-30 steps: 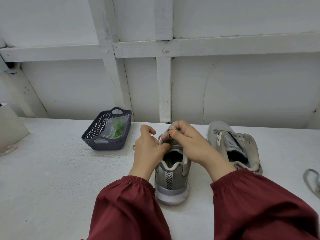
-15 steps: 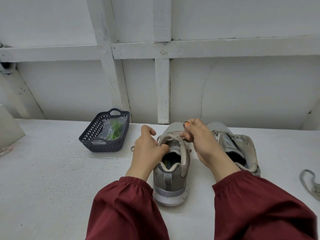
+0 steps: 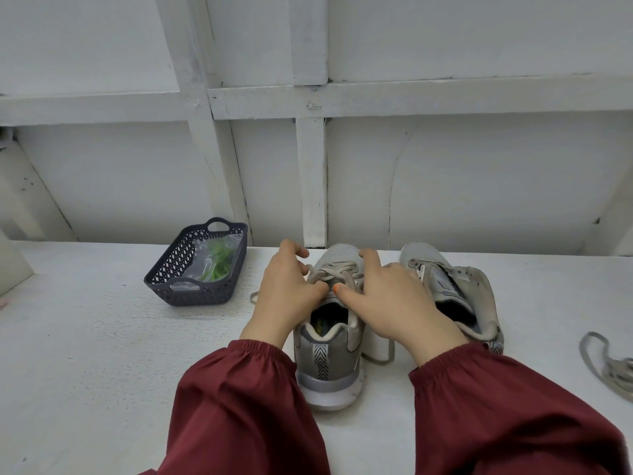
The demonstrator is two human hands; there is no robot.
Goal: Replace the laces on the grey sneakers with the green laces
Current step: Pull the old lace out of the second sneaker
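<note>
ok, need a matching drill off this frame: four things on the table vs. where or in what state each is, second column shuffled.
Things
1. green laces
2. middle sneaker
3. right sneaker
4. loose grey lace

Places or states
A. lying at the right edge of the table
B. laced, with the left hand and right hand on its lacing
C. in a clear bag inside the dark basket
D. no lace showing, nothing touching it

Pairs: 1-C, 2-B, 3-D, 4-A
</note>
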